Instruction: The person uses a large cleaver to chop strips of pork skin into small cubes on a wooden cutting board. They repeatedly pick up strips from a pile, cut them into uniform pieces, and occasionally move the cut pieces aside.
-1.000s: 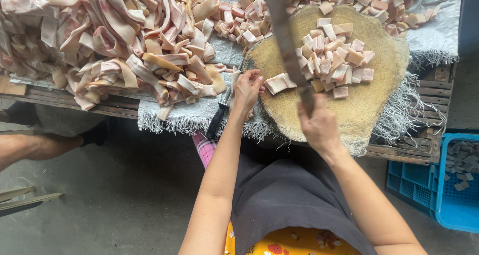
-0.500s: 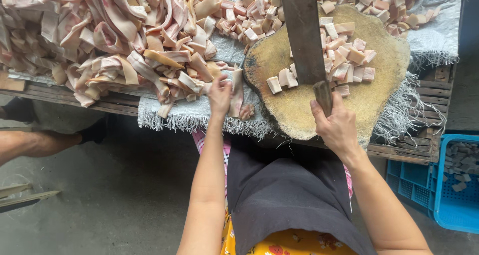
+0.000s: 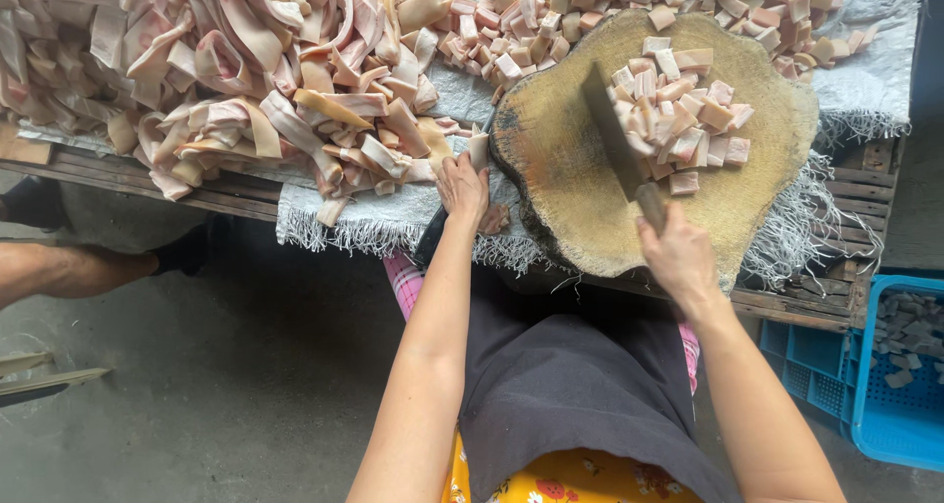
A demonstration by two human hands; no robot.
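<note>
Cleaver (image 3: 612, 134) gripped in right hand (image 3: 678, 257) | pink diced pieces (image 3: 678, 119) | left hand (image 3: 462, 186) loosely touching strips (image 3: 295, 119)

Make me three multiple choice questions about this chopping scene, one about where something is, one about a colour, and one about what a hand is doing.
1. Where do the cut pieces on the chopping block lie?
A. On the blade's far-right side
B. Along the block's left edge
C. On the floor

2. What colour is the crate at lower right?
A. Red
B. Blue
C. Green

3. What is the right hand doing?
A. Resting open on the cloth
B. Gripping the cleaver by its handle
C. Holding a strip

Answers:
1. A, the pieces sit heaped to the right of the blade, while the block's left part is bare.
2. B, the crate beside the pallet is plainly blue.
3. B, the fingers are closed round the handle at the block's near edge; it is the left hand that reaches to the strips on the cloth.
</note>
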